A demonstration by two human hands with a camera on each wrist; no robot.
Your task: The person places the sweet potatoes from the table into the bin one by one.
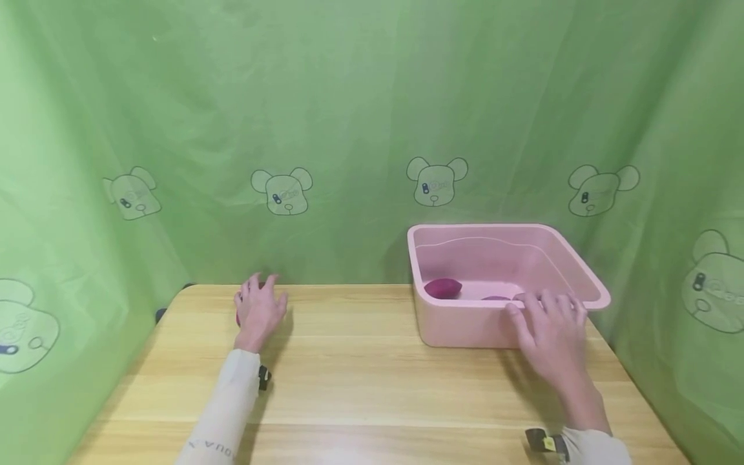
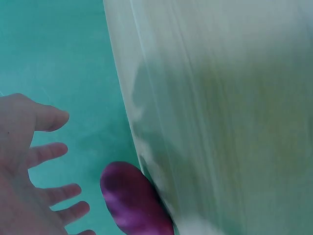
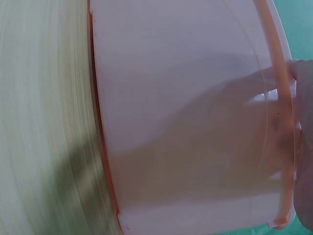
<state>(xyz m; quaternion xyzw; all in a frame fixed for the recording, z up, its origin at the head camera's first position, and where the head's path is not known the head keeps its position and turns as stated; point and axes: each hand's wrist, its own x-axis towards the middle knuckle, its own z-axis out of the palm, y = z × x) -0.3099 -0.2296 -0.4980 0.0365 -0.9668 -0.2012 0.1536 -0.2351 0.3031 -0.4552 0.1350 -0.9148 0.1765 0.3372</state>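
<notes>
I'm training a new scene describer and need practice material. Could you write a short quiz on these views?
1. True or false: the right grip touches the rim of the rectangular pink plastic bin.

2. Multiple choice: where does the smooth oblong purple object nearest the left grip lie?
A) inside the bin
B) at the edge of the pale wood-grain table
C) on the bin's rim

3. Fill in: the curtain printed with cartoon animal heads is ____ in colour.

Key: 1 true; 2 B; 3 green.
</notes>
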